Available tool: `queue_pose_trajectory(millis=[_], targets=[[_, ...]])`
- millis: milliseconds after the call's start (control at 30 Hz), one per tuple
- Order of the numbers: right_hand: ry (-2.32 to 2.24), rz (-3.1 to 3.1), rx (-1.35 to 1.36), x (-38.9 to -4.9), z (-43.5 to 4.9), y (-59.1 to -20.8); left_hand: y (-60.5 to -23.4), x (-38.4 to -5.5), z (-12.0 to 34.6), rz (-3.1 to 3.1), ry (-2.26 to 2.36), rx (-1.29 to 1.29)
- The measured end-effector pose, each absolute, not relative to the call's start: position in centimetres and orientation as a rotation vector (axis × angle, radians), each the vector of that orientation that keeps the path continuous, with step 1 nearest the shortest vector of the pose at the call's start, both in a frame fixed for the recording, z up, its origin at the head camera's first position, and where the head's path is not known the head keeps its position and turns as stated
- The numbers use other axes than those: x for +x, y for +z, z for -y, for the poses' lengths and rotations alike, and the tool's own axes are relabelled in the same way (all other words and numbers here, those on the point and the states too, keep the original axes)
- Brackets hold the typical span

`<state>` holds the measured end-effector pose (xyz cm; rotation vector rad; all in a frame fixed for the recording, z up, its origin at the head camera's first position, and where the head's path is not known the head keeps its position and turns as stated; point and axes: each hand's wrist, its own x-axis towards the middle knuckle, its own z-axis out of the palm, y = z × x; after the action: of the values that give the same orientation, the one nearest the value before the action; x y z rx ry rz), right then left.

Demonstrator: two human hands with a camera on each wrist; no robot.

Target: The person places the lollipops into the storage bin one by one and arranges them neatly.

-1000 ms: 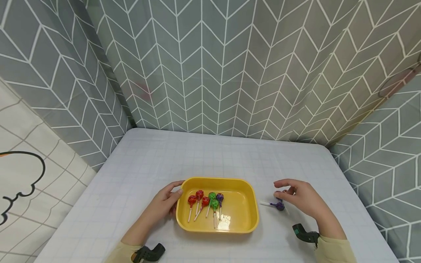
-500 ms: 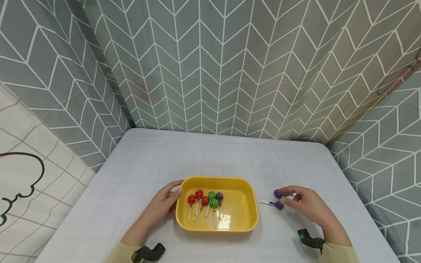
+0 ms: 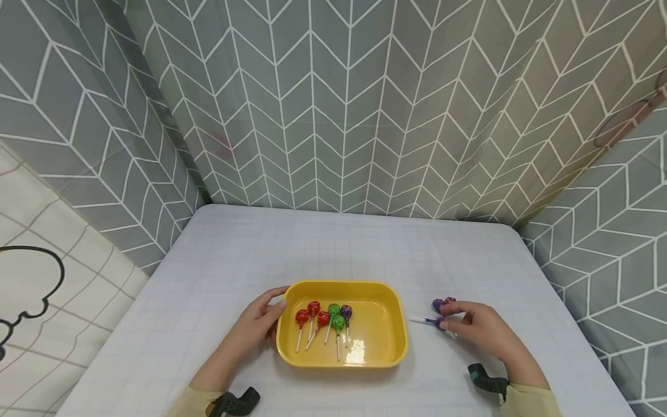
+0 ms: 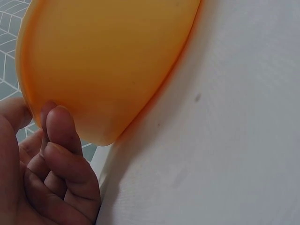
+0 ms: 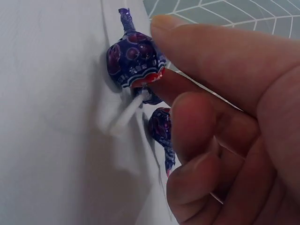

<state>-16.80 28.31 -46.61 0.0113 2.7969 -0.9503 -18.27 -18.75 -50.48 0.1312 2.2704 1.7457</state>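
A yellow tray (image 3: 375,330) sits on the table with red, green and purple lollipops in it, all toward its left half. My left hand (image 3: 260,318) grips the tray's left rim, thumb on top; the left wrist view shows its fingers curled below the tray's edge. To the tray's right, my right hand (image 3: 482,330) pinches the head of a purple lollipop (image 5: 133,58) between thumb and index finger. Its white stick points left toward the tray in the head view. Another purple lollipop (image 3: 439,304) lies just beyond the fingertips.
A white cloth covers the table (image 3: 333,243). Grey patterned curtains (image 3: 323,116) hang behind and at both sides. A red lollipop (image 3: 302,317) is the leftmost in the tray. Dark wrist mounts (image 3: 487,379) are strapped at the sleeves.
My right hand came down from above the loose purple lollipops, and its thumb and index finger closed on the nearer one. The left hand stays at the tray's rim.
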Motion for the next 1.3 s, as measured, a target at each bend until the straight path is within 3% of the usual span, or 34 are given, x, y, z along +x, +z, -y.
queue_pose_trajectory(millis=[900,1300], targets=[[-0.822,-2.844,-0.285,-16.1,-27.4,-46.5,-50.5,-18.1,18.7,-2.274,1.738,0.136],[-0.892,-2.839,-0.158,-15.9,-27.7,-46.2,-50.5,-18.1,18.7,-2.261,1.766,0.148]])
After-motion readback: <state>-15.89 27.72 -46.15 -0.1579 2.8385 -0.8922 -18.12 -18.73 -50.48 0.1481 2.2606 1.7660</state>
